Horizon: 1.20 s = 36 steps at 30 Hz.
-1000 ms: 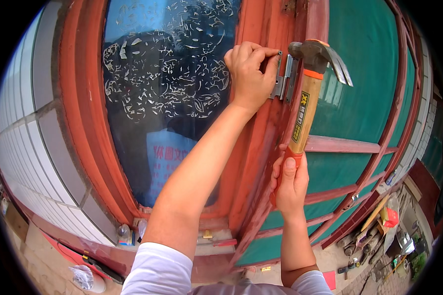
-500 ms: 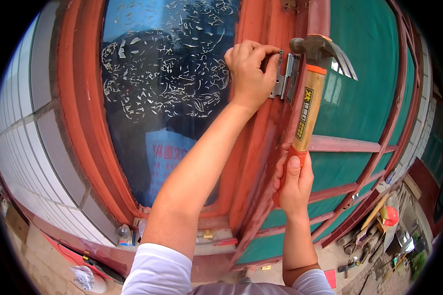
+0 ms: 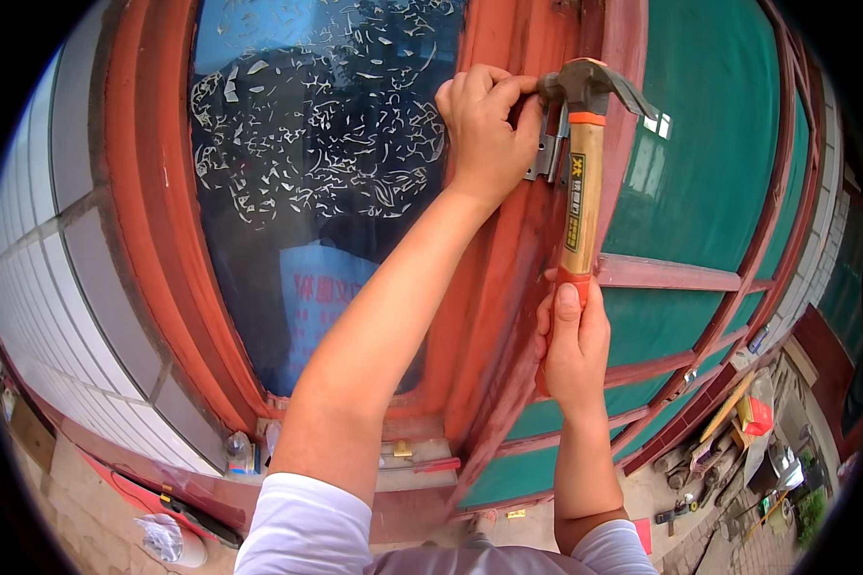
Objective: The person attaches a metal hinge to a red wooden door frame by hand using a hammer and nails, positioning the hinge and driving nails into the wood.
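Note:
My right hand point(image 3: 575, 350) is wrapped round the red grip of a claw hammer point(image 3: 582, 182) with a wooden handle. The hammer stands upright, its claw pointing right and its striking face at the fingertips of my left hand point(image 3: 489, 134). Those fingers pinch at the top of a metal hinge point(image 3: 544, 158). Whatever they hold is too small and too covered by the hammer head to name. The hinge lies on the orange-red wooden frame point(image 3: 508, 230), beside the edge of a door or shutter with green panels point(image 3: 705, 144).
A dark window pane point(image 3: 307, 192) with peeling white flecks fills the left of the frame. On the sill below lie a small brass-coloured piece point(image 3: 403, 448) and a red-handled tool point(image 3: 436, 466). A white bucket point(image 3: 190, 550) stands low left; timber and clutter point(image 3: 710, 450) lie low right.
The hammer has moved left and slightly up, bringing its striking face from beside the hinge to my left fingertips. My left hand keeps its pinch at the hinge top.

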Motion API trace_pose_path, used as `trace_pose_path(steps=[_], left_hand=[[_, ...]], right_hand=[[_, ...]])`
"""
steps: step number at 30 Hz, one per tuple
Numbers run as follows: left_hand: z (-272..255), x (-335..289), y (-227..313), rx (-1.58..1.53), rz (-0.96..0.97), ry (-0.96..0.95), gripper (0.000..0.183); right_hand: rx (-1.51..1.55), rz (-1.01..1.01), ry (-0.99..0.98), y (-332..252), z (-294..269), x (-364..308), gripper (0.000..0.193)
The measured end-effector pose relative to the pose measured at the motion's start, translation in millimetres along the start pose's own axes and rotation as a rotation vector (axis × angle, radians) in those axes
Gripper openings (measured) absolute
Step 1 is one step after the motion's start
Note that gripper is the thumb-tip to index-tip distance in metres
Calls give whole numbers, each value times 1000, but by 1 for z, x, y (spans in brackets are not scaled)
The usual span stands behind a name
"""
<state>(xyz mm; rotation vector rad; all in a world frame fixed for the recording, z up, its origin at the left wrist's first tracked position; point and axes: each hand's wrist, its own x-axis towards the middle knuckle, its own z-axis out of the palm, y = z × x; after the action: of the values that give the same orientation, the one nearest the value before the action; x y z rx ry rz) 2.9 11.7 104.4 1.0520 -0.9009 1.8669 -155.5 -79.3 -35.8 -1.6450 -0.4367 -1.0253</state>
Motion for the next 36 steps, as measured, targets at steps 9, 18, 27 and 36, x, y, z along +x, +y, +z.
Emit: trace_pose_path(steps=[9,18,27,36], left_hand=[[-1,-1,3,5,-8,-24,9],[1,-1,2,-3,6,-4,10],[-14,-2,6,7,-52,-106,15],[-36,-29,27,466,322,-236,37]], right_hand=[[55,40,-13,-2,-2,-6,32],[-11,33,-20,0,-2,-3,31],[57,-31,4,3,-1,-9,31],[24,-61,5,12,1,-8,31]])
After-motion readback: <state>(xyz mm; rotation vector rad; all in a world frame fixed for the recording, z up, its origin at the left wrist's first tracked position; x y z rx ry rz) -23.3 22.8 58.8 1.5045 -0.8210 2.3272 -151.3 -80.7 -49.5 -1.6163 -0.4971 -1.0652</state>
